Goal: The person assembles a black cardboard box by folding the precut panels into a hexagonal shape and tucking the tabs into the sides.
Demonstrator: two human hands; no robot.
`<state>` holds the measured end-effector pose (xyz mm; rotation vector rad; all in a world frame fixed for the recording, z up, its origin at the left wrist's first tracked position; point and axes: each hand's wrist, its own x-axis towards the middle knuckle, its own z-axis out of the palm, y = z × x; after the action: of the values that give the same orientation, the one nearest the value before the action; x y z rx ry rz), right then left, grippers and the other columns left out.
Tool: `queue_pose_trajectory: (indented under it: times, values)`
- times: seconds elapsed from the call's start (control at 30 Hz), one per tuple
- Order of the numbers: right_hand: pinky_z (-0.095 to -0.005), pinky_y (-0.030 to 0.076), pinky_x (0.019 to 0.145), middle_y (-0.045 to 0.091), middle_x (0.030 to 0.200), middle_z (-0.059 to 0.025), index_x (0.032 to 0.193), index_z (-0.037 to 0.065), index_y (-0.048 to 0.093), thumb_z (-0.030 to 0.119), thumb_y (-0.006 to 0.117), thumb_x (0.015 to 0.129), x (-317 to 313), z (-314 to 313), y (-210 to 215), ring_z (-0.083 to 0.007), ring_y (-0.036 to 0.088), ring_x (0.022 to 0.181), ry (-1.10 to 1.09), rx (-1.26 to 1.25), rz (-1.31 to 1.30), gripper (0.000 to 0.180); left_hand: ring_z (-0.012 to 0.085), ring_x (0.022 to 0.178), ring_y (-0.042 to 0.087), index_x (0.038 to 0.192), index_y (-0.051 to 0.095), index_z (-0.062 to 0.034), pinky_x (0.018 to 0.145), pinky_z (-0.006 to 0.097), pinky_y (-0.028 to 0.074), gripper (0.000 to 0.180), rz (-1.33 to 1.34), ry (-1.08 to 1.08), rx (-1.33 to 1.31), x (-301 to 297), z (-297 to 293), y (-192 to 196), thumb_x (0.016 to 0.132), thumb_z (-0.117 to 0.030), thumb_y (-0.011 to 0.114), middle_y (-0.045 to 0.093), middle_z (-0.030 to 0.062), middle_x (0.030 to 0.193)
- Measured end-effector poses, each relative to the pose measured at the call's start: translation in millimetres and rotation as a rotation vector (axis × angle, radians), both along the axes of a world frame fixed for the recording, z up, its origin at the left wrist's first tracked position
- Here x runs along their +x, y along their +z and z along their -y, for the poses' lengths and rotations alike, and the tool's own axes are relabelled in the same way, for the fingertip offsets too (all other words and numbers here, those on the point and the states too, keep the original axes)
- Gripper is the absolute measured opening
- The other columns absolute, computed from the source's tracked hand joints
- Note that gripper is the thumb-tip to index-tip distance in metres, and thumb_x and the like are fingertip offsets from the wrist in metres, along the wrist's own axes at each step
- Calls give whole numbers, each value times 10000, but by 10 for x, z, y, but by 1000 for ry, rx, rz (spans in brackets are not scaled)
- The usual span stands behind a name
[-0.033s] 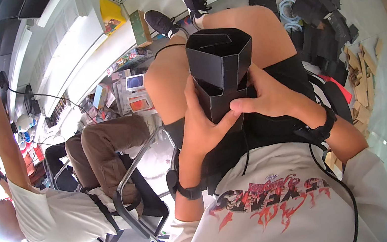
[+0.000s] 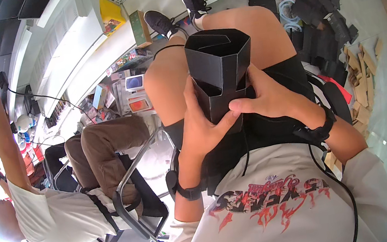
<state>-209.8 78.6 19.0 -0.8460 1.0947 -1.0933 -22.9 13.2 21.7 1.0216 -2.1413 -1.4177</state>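
Observation:
A black, many-sided cardboard box (image 2: pixel 205 70) stands upright above my lap, held between both hands. At its top a folded flap edge shows inside the opening, and lower on its front is an angular cut-out. My left hand (image 2: pixel 203 129) wraps its lower left side, thumb on the front. On the lower right side, my right hand (image 2: pixel 267 94) closes round the box, its thumb tip beside the left thumb. Most of the fingers are hidden behind the box. Each wrist wears a black band.
Black cardboard pieces (image 2: pixel 319 27) pile on the floor at the far right, with brown cardboard pieces (image 2: pixel 361 76) nearer. To my left a co-worker (image 2: pixel 62 211) sits in a metal-framed chair (image 2: pixel 131 175). Small boxes (image 2: pixel 136 92) lie beyond my left knee, near white shelving (image 2: pixel 79 58).

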Motion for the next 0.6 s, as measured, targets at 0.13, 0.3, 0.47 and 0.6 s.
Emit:
queue_pose_trajectory:
  times: [0.13,0.3,0.47,0.6]
  values:
    - [-365,481,913,479,1278,-169,1406,-24,232,281,751,800,-13,-15,7,-223,546,1107,3,14,-4,854,321,1224,499,1452,132,55,1032,393,389,1029,-5,18,40,14,-18,16,736,-225,816,458,263,1333]
    - [-370,470,941,494,1280,-195,1404,-34,234,299,740,809,9,-43,-17,-244,545,1129,15,-17,-113,848,312,1187,535,1449,141,50,1012,382,409,1018,-23,40,48,9,-27,22,733,-215,813,498,263,1294]
    - [-368,460,952,529,1247,-216,1403,-39,240,335,731,811,14,-48,-36,-255,552,1140,51,22,-189,855,320,1115,590,1435,153,54,967,391,447,1004,-48,35,54,25,-2,-27,729,-217,815,561,266,1203]
    - [-367,458,944,547,1226,-245,1400,-44,252,407,711,810,-2,-31,-34,-284,576,1118,53,36,-192,873,320,1114,590,1433,154,51,966,390,447,1000,-25,24,40,16,9,-28,728,-212,813,554,271,1210]
